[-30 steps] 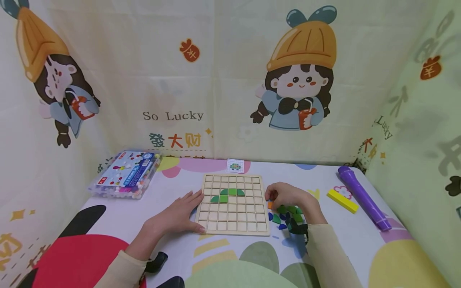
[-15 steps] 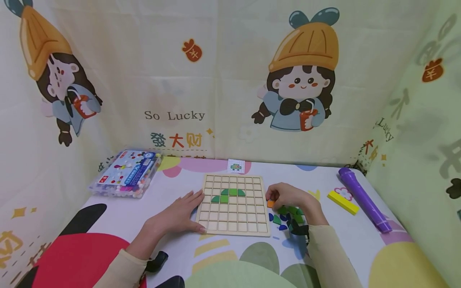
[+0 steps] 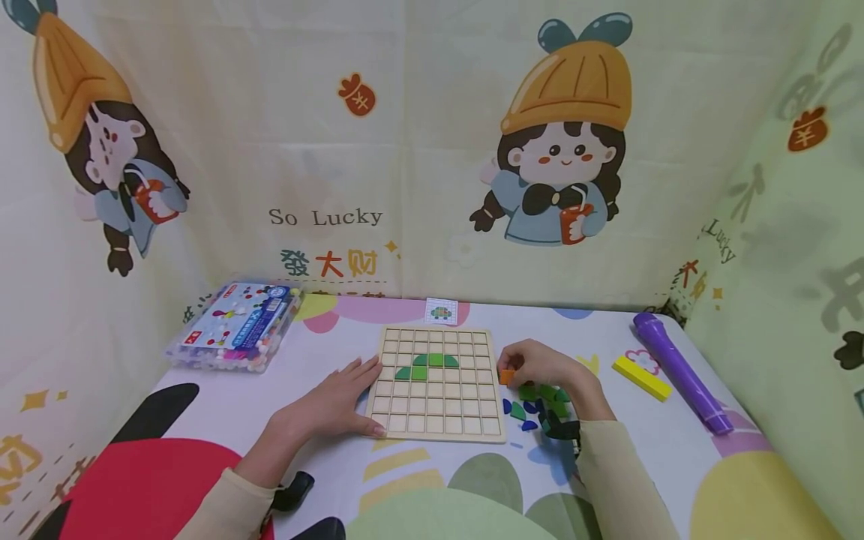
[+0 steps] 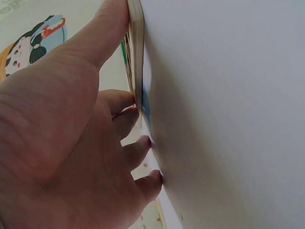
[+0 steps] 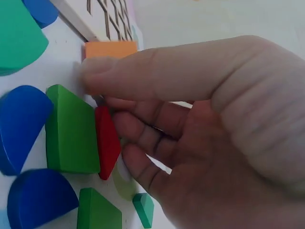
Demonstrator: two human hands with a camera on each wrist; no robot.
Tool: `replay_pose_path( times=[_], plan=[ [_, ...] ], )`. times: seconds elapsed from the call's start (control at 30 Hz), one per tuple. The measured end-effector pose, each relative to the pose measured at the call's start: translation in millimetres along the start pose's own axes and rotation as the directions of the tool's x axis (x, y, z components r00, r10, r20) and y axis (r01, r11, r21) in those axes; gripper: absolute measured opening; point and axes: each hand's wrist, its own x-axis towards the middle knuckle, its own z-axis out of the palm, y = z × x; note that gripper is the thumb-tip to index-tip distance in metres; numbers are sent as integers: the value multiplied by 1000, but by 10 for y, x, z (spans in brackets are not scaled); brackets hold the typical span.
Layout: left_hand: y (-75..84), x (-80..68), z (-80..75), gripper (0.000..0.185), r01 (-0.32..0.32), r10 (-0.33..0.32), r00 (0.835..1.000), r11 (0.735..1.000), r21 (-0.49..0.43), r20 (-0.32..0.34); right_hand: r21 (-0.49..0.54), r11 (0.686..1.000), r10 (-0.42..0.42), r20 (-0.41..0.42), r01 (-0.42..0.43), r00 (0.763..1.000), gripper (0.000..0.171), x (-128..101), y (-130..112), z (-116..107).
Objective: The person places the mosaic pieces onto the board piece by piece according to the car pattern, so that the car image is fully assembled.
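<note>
My left hand (image 3: 337, 401) lies along the left edge of a wooden grid board (image 3: 432, 420), thumb at its near corner and fingers spread. In the left wrist view, the thumb of that hand (image 4: 71, 124) touches the board's side (image 4: 137, 52). Green pieces (image 3: 418, 372) fill several cells near the middle of the grid. Right of the board, my right hand (image 3: 540, 366) pinches an orange block (image 3: 506, 376) between thumb and fingers. The right wrist view shows the thumb over the orange block (image 5: 112, 48), with a red piece (image 5: 107, 143) below the fingers.
Loose green pieces (image 3: 556, 409) and dark blue pieces (image 3: 529, 425) lie under and beside the right wrist. A small picture card (image 3: 441, 311) is behind the board. A clear plastic box (image 3: 236, 326) stands back left; a yellow bar (image 3: 641, 376) and purple tube (image 3: 682, 371) lie right.
The orange block has shifted slightly away from me, up to the right fingertips, and shows more at the thumb. My left hand and the board stay where they were.
</note>
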Motion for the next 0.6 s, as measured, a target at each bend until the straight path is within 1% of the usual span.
replay_pose_path(
  times=[0.17, 0.27, 0.4, 0.6],
  plan=[
    [3, -1, -4, 115, -4, 4, 1000, 1000, 4, 1, 34, 999, 3, -33, -2, 999, 9, -20, 19, -27],
    [2, -3, -3, 114, -7, 7, 1000, 1000, 3, 0, 54, 999, -2, -56, 5, 998, 11, -9, 7, -25],
    [2, -4, -2, 114, -12, 12, 1000, 1000, -4, -3, 65, 997, -29, -87, 34, 996, 16, 25, -44, 13],
    [-7, -8, 1, 114, -6, 6, 1000, 1000, 11, 2, 66, 996, -43, -130, 52, 991, 17, 70, -170, 94]
  ],
)
